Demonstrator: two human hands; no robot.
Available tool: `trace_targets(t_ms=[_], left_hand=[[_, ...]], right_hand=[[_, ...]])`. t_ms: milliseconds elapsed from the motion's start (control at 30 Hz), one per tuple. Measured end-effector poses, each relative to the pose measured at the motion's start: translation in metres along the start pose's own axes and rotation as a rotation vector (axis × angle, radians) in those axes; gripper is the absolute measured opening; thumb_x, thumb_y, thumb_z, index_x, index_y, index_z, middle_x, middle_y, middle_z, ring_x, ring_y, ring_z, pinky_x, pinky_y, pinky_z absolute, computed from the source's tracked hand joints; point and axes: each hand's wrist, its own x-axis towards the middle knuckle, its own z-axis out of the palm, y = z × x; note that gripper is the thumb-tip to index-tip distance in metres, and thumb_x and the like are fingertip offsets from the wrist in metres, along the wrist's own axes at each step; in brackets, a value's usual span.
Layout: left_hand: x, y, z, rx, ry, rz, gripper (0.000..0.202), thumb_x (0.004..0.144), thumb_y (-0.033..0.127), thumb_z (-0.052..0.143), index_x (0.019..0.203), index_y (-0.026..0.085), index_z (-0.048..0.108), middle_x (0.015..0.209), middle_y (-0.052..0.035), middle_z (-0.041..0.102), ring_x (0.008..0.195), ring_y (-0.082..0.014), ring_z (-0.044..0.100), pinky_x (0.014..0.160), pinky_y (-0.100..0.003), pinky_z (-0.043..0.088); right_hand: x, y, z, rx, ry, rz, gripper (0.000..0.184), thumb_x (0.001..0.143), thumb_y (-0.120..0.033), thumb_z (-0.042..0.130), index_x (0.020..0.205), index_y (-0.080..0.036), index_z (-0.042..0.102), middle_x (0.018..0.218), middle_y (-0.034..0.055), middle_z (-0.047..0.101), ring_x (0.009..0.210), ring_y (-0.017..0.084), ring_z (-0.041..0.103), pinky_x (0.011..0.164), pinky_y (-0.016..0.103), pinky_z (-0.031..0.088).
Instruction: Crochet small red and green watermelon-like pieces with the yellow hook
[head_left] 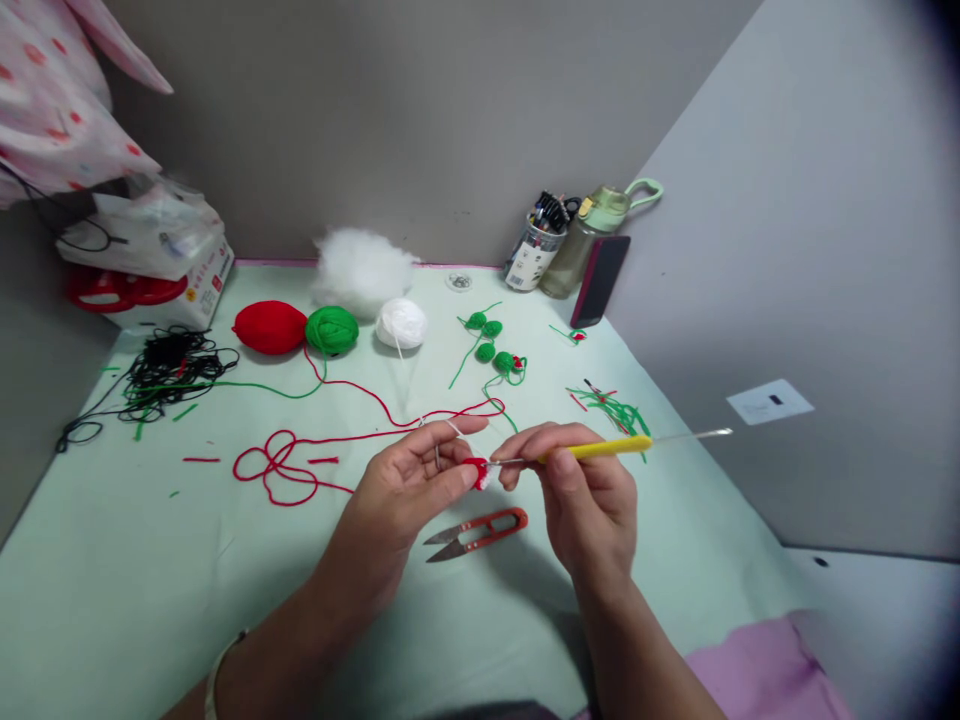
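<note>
My left hand (pixel 409 480) pinches a small red and white crochet piece (pixel 478 472) between thumb and fingers, with white yarn running over the forefinger. My right hand (pixel 581 490) grips a yellow-handled crochet hook (pixel 607 448), its metal tip pushed into the piece. A loose red yarn strand (pixel 300 465) trails left from the piece toward the red yarn ball (pixel 269 327). Red thread snips (pixel 480 531) lie on the table just below my hands.
Green yarn ball (pixel 331 329), white yarn ball (pixel 401 322) and white stuffing (pixel 362 268) sit at the back. Small green crocheted pieces (pixel 491 345), green scraps (pixel 615 410), tangled black yarn (pixel 169 365), a pen cup (pixel 536 250), a bottle (pixel 592 230) and a phone (pixel 600 280) surround them.
</note>
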Motion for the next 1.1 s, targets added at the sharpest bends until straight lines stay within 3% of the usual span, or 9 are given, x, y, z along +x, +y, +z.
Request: trace_targets(t_ms=[233,367,467,600,733,867,1100], left_hand=[[-0.001,-0.004,-0.001,0.022,0.013,0.008,0.029,0.082,0.025,0.087,0.111,0.025,0.083,0.084,0.0017,0.066,0.082,-0.013,0.063,0.081,-0.024,0.05],[-0.001,-0.007,0.0,0.074,0.039,0.046,0.031,0.082,0.022,0.087,0.112,0.023,0.082,0.085,0.0012,0.065,0.081,-0.0129,0.061,0.081,-0.024,0.052],[0.001,-0.004,-0.003,0.07,-0.041,0.027,0.04,0.079,0.021,0.089,0.118,0.024,0.081,0.086,0.0006,0.066,0.083,-0.0139,0.062,0.082,-0.025,0.053],[0.002,0.006,-0.011,0.064,-0.2,-0.055,0.048,0.079,0.025,0.09,0.126,0.028,0.079,0.093,-0.0012,0.068,0.088,-0.0165,0.065,0.083,-0.028,0.054],[0.0,0.011,-0.01,0.168,-0.148,0.013,0.032,0.086,0.029,0.084,0.118,0.027,0.083,0.083,0.0004,0.066,0.079,-0.0152,0.062,0.081,-0.028,0.052],[-0.004,0.009,-0.005,0.244,-0.025,0.085,0.028,0.088,0.03,0.08,0.116,0.025,0.083,0.082,0.0001,0.065,0.075,-0.0155,0.059,0.079,-0.029,0.052],[-0.005,-0.002,0.0,0.305,0.068,0.2,0.03,0.084,0.027,0.085,0.113,0.026,0.082,0.084,0.001,0.067,0.082,-0.017,0.062,0.085,-0.029,0.052]], right_hand=[[-0.004,-0.002,-0.003,-0.394,-0.12,-0.297,0.025,0.106,-0.012,0.049,0.111,-0.022,0.071,0.098,0.0079,0.078,0.087,0.02,0.074,0.076,0.036,0.061],[-0.006,-0.004,-0.001,-0.678,-0.211,-0.478,0.024,0.102,-0.009,0.054,0.114,-0.019,0.071,0.102,0.0118,0.078,0.091,0.021,0.074,0.075,0.034,0.061],[-0.005,-0.004,0.0,-0.67,-0.137,-0.439,0.022,0.103,-0.013,0.056,0.111,-0.024,0.074,0.1,0.0091,0.077,0.087,0.021,0.073,0.073,0.034,0.061],[0.001,-0.001,-0.003,-0.274,-0.012,-0.243,0.02,0.106,-0.025,0.057,0.099,-0.024,0.075,0.086,0.0062,0.074,0.084,0.022,0.072,0.074,0.038,0.061],[0.004,0.002,-0.007,-0.058,-0.092,-0.098,0.021,0.107,-0.03,0.058,0.095,-0.022,0.074,0.081,0.0049,0.071,0.08,0.021,0.07,0.073,0.037,0.06],[0.003,-0.002,-0.005,-0.184,-0.113,-0.138,0.022,0.108,-0.027,0.055,0.098,-0.022,0.074,0.086,0.0052,0.074,0.081,0.019,0.07,0.074,0.035,0.06],[-0.006,-0.006,-0.001,-0.649,-0.181,-0.481,0.022,0.104,-0.013,0.055,0.115,-0.021,0.072,0.104,0.0113,0.077,0.089,0.02,0.074,0.074,0.033,0.062]])
